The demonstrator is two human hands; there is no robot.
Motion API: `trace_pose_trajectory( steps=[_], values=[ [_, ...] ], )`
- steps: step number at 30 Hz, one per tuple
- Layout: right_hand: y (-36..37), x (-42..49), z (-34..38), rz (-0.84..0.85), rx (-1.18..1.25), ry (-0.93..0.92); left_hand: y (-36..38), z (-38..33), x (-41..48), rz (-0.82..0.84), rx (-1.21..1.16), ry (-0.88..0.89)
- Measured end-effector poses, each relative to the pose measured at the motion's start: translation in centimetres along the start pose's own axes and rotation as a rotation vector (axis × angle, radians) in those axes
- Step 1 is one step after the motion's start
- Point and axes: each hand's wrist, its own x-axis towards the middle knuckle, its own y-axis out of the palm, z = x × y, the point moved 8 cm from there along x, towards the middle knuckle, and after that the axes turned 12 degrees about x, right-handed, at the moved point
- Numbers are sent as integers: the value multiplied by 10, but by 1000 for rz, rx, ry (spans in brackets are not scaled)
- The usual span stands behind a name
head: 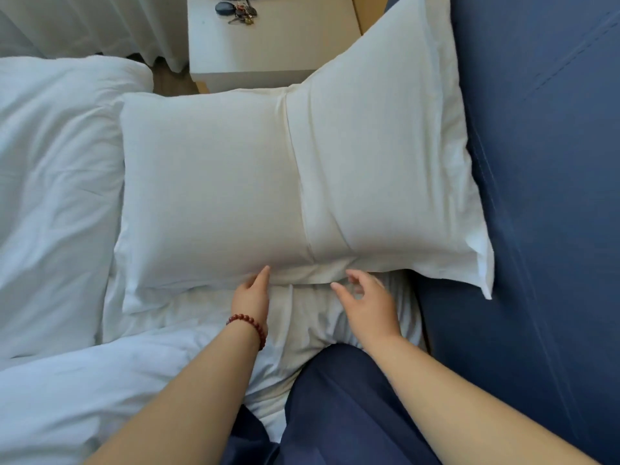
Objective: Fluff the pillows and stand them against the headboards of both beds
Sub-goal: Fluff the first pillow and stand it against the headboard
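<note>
Hands are sitting apart at the near long edge of the pillow, and neither is clamping anything. I am seeing the left hand, which is wearing a red bead bracelet, lying with fingers straight and fingertips touching that edge. I am seeing the right hand hovering just beside the same edge, fingers spread and loosely curled, holding nothing. It is slightly blurred, so I am not calling contact either way.

Pillow notes: white, rectangular, flanged border. Its long axis is running left to right across my view, pointing from the duvet toward the headboard. The left part is lying flat on the bed. The right end is riding up against the blue padded headboard, with its flange touching the padding. A seam is crossing the pillow's short way, right of centre. I am logging it as half propped, not standing.

Surroundings: a crumpled white sheet is lying under both hands. A dark blue trouser knee is showing between the forearms. Beyond the pillow, a pale table is carrying a bunch of keys beside a round dark case. A white curtain is hanging at top left.
</note>
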Motion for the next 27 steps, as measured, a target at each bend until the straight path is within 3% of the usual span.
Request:
trace_pose_trajectory(
  steps=[3, 5, 7, 9, 14, 16, 18, 20, 25, 27],
  values=[
    [13, 10, -57, -131, 484, 495, -10, 20, 15, -22, -236, -144],
    [20, 24, -73, -248, 860, 583, -4, 17, 21, 75, -423, -149],
    [19, 42, -75, -297, 1044, 550, 4, 12, 24, 170, -600, -140],
    [14, 48, -73, -327, 1030, 515, 5, 9, 22, 202, -698, -99],
    [3, 18, -75, -571, 793, 360, -13, 34, 17, 65, -684, -54],
    [40, 11, -75, -411, 913, 448, -16, 36, 16, 76, -700, -41],
    [88, 11, -60, -132, 1114, 567, -22, 32, 17, 127, -717, -32],
    [115, 12, -47, -21, 1179, 642, -40, 28, 23, 135, -768, -18],
    [105, 10, -60, -291, 989, 545, -116, 30, 41, -32, -820, 26],
    [114, 0, -63, -325, 1033, 540, -125, 33, 40, -38, -765, 36]
  ],
)
